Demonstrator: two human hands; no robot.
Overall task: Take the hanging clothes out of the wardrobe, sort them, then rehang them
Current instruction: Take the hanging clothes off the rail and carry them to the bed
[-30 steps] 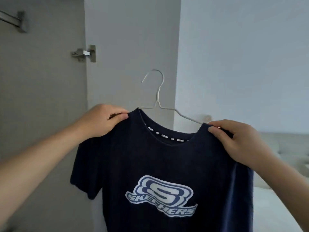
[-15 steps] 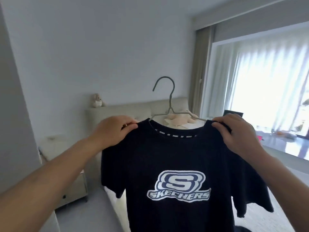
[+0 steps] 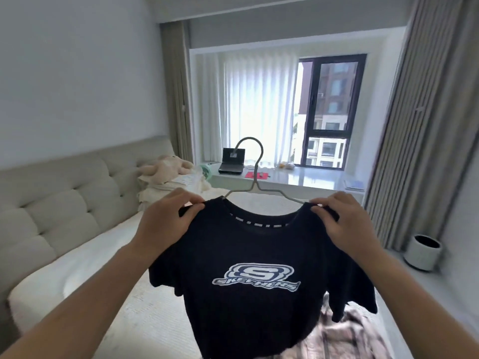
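Both arms outstretched, left hand [image 3: 166,224] and right hand [image 3: 342,224] pinching T-shirt [image 3: 248,294] shoulders, hanger [image 3: 255,177] upright

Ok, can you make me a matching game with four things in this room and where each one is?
Things:
1. dark T-shirt
2. plush toy
3. laptop
4. white bin

Places:
A. on the window ledge
B. on the floor by the right curtain
C. on a hanger, held up by both hands
D. at the head of the bed

Pairs: 1-C, 2-D, 3-A, 4-B
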